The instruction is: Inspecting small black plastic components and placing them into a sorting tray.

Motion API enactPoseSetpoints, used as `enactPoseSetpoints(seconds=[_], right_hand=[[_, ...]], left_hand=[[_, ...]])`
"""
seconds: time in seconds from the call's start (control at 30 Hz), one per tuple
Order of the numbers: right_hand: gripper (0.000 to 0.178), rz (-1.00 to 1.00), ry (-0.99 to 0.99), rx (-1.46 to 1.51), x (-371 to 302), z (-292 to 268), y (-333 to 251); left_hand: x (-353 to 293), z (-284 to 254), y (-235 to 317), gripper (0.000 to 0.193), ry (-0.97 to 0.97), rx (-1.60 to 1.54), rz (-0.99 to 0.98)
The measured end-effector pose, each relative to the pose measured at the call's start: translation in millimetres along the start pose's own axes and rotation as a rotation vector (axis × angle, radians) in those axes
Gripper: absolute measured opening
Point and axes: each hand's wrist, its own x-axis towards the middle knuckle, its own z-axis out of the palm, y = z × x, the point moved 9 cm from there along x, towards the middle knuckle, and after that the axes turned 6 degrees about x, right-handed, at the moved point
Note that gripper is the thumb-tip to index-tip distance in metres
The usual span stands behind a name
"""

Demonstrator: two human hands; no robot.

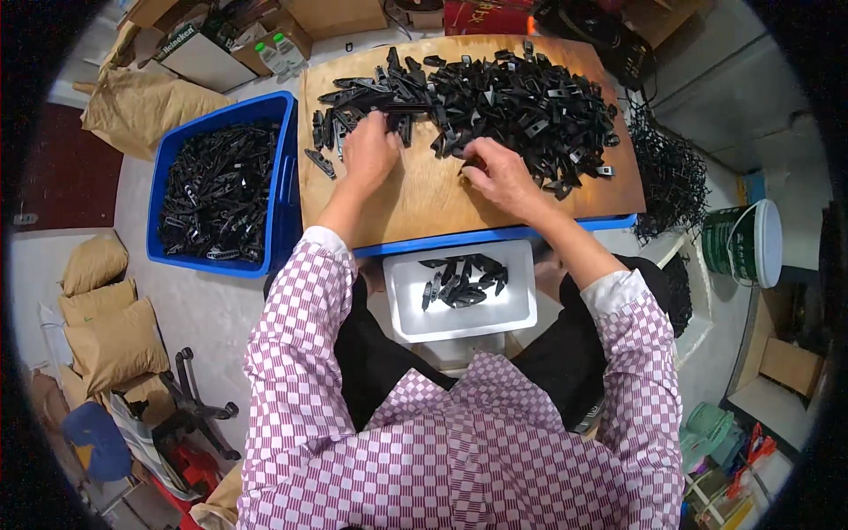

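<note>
My left hand (371, 152) is at the left pile of long, narrow black plastic pieces (355, 95) on the wooden board (402, 208). Its fingers close on a long black plastic piece (406, 109) lying crosswise at the fingertips. At the near edge of the right pile of short black plastic pieces (521, 106), my right hand (503, 177) is bent in a pinch. A small dark piece shows at its thumb and fingertips, mostly hidden. Between my knees, below the board's near edge, a white tray (402, 309) holds several black pieces (464, 281).
Left of the board stands a blue bin (287, 177) full of long black pieces. To the right lie a heap of thin black plastic frames (667, 177) and a green bucket (738, 243) with a white lid. Brown paper sacks (119, 344) and a chair base (199, 402) stand at left.
</note>
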Motion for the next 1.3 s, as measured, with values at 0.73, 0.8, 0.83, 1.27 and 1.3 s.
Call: enactPoseSetpoints(seconds=[0.73,0.8,0.83,1.27,1.3], right_hand=[[0.011,-0.030,-0.028,-0.527,-17,-13,19],[0.016,0.061,0.015,-0.149,-17,-19,19],[0.016,0.063,0.012,-0.152,-19,-15,21],[0.020,-0.208,-0.151,-0.376,-20,11,-21],[0.020,-0.160,-0.197,-0.374,-18,17,-20]], left_hand=[[-75,-6,54,0.036,-0.177,-0.104,0.119],[-76,-4,59,0.035,-0.238,-0.084,0.143],[-77,-3,60,0.033,-0.273,-0.098,0.136],[-83,-4,60,0.017,-0.293,-0.241,0.223],[-83,-5,62,0.016,-0.286,-0.251,0.255]])
